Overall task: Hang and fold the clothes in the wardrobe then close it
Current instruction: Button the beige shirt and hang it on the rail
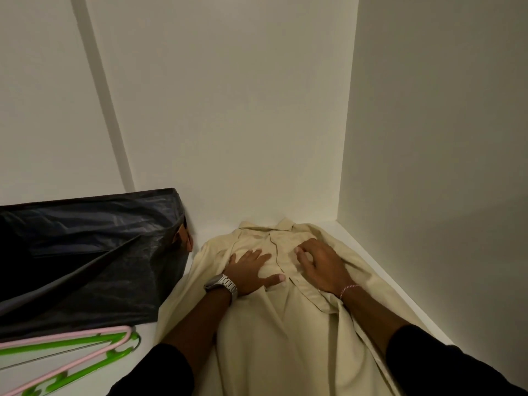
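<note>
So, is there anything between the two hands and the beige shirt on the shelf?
Nothing visible. The left hand lies flat on the beige shirt, and the right hand touches it near the collar. The dark bag and the hangers lie off to the left.

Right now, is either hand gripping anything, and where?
Nothing is gripped. The left hand presses flat on the beige shirt's chest; right hand rests there, fingers bent.

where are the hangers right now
In the head view, the pink and green hangers lie at the lower left on the white shelf, just in front of the dark bag, left of the beige shirt.
</note>
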